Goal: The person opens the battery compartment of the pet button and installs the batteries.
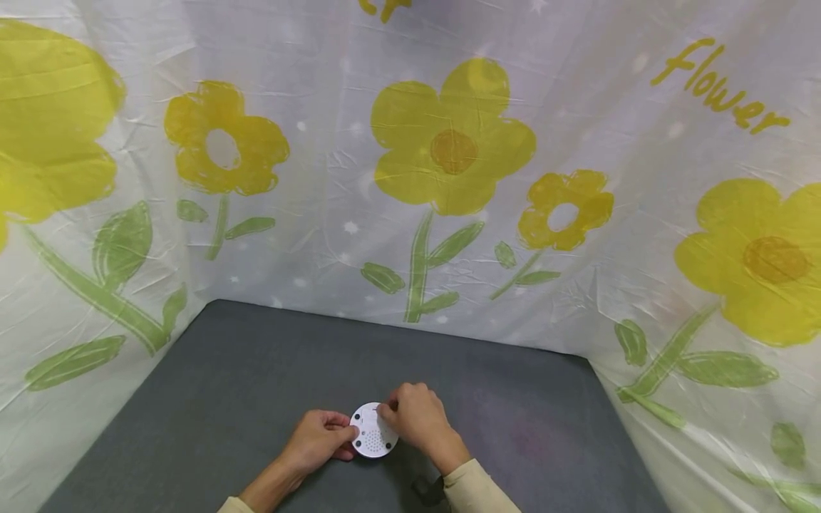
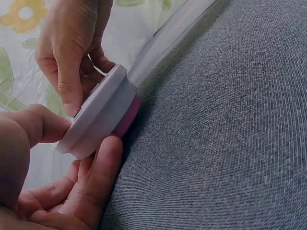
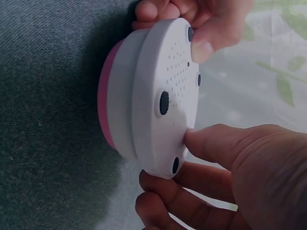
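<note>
A round white device (image 1: 373, 443) with a pink layer on its lower side is held bottom up over the grey table. Its upturned face has a patch of small holes and several black round feet, plain in the right wrist view. My left hand (image 1: 320, 440) grips the device's left edge, thumb on the face and fingers beneath the rim. At the opposite edge, my right hand (image 1: 417, 415) pinches it, with the thumb (image 3: 216, 141) on the white face and curled fingers by the rim. In the left wrist view the device (image 2: 103, 112) is tilted, pink side near the table surface.
The dark grey table (image 1: 269, 370) spreads around both hands. A pale curtain (image 1: 308, 214) printed with yellow flowers rises along its back and sides. A small dark object (image 1: 428, 491), too dim to name, shows beside the right sleeve (image 1: 477, 488).
</note>
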`<state>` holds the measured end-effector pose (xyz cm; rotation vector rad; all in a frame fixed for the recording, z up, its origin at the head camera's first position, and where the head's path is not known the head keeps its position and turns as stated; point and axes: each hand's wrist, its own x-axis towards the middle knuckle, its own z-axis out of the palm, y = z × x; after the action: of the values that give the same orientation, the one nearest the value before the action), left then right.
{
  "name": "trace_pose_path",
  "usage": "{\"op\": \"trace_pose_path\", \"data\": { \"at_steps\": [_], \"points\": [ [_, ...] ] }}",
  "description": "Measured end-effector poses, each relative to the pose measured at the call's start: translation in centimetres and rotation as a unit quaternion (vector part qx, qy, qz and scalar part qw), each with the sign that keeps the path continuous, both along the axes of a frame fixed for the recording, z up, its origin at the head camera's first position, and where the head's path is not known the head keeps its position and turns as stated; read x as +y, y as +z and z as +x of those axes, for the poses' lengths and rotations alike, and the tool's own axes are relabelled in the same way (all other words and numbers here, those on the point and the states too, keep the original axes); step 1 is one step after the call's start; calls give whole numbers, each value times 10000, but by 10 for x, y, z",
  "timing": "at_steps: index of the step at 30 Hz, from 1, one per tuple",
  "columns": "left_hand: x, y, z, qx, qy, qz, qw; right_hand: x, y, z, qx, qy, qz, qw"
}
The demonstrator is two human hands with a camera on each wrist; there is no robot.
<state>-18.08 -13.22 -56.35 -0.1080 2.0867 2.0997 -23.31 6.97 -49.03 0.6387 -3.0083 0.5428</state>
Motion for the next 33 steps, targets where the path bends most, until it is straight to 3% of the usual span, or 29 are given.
{"op": "trace_pose_path", "data": {
  "at_steps": [11,20,33],
  "points": [
    [1,3,0,69,20,-19,10000,4,2,2,175,57,-13,9998],
    [3,0,0,48,70,-124,9999,22,2,5,-123,237,-381,9989],
    [3,-1,1,90,71,-68,9999,44,-7,20,-730,282,-426,9960]
  ]
}}
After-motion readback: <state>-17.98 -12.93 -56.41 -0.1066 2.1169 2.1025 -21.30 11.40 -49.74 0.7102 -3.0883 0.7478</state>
